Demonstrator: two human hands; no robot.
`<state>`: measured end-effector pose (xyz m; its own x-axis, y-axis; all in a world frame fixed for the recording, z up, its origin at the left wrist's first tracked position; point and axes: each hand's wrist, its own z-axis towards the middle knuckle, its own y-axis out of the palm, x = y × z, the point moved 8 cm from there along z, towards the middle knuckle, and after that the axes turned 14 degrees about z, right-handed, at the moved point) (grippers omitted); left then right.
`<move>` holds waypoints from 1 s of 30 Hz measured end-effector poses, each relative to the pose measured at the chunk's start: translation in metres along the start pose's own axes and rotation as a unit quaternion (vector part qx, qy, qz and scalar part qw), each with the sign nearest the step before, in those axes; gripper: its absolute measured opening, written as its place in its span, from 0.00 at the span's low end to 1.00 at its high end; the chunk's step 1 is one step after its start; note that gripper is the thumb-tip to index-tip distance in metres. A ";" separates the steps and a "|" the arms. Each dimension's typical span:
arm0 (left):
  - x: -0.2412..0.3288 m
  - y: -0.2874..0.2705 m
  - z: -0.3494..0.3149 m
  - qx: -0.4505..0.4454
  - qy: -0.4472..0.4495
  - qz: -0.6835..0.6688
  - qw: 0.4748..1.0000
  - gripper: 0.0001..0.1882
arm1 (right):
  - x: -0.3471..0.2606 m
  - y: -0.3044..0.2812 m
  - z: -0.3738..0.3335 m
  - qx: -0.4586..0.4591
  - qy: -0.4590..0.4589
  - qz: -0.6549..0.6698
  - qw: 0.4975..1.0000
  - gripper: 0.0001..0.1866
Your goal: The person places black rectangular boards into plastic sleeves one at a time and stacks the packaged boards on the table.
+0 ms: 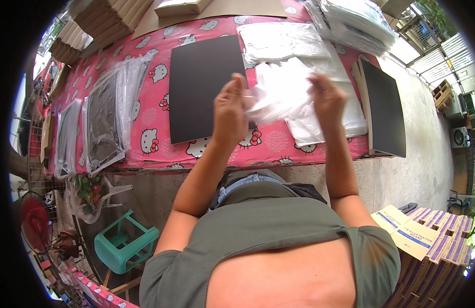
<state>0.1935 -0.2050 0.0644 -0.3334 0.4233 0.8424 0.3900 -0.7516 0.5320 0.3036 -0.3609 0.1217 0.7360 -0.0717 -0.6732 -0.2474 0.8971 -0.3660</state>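
Note:
A clear plastic bag [283, 90], crumpled and smeared by motion, is stretched between my hands above the table. My left hand [229, 110] is closed on its left side, over the right edge of a flat black board [201, 84]. On the bag's other side, my right hand [328, 100] is closed with the fingers bent inward. Beneath and beyond the bag lie piles of whitish plastic bags [281, 41], partly hidden by it. A stack of black boards [383, 108] stands at the table's right end.
Plastic-wrapped black boards [101, 118] lie at the left of the pink patterned table [150, 115]. Wrapped packs [358, 23] are piled at the far right, brown cardboard [111, 20] at the far left. A green stool [125, 241] and stacked cartons [432, 246] stand on the floor.

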 end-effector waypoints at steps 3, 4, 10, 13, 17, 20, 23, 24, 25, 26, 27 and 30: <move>0.005 -0.092 -0.013 0.142 -0.017 -0.010 0.990 0.17 | 0.037 -0.083 0.006 0.163 -0.038 -0.146 0.975 0.09; 0.001 -0.137 -0.020 0.173 -0.055 0.002 0.983 0.17 | 0.041 -0.119 0.006 0.192 -0.023 -0.176 0.965 0.09; 0.003 -0.259 -0.097 0.443 -0.127 -0.026 0.887 0.23 | -0.015 -0.146 0.006 0.130 -0.055 -0.147 0.979 0.11; 0.001 -0.244 -0.067 0.271 -0.074 0.032 0.959 0.20 | 0.068 -0.067 -0.008 -0.133 0.118 -0.187 0.966 0.14; 0.025 -0.149 -0.052 0.142 -0.057 0.031 0.988 0.10 | 0.171 -0.027 -0.089 -0.469 0.355 -0.282 0.758 0.18; 0.041 -0.125 -0.065 0.045 0.022 -0.086 0.995 0.05 | 0.034 0.005 -0.021 -0.321 0.198 -0.238 0.895 0.42; 0.056 -0.109 -0.082 0.055 0.046 -0.052 0.996 0.06 | -0.073 0.092 0.007 -0.291 0.014 0.056 0.955 0.30; 0.068 -0.105 -0.088 0.049 0.074 0.001 0.996 0.04 | -0.098 0.130 0.005 -0.338 0.001 0.199 0.920 0.28; 0.083 -0.102 -0.096 0.075 0.108 0.069 0.989 0.04 | -0.114 0.162 -0.009 -0.381 -0.008 0.249 0.890 0.24; 0.099 -0.097 -0.106 0.112 0.138 0.139 0.974 0.03 | -0.122 0.180 -0.023 -0.413 0.013 0.247 0.876 0.18; 0.114 -0.099 -0.118 0.130 0.181 0.205 0.953 0.06 | -0.128 0.199 -0.039 -0.445 0.032 0.245 0.861 0.12; 0.141 -0.136 -0.155 0.233 0.136 0.259 0.928 0.11 | -0.140 0.226 -0.058 -0.439 0.153 0.220 0.858 0.05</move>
<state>-0.0398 -0.1214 0.0973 -0.1771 -0.1235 0.9764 0.8654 -0.4920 0.0947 0.1079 -0.1728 0.0962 0.2831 -0.0418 -0.9582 -0.9366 0.2033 -0.2855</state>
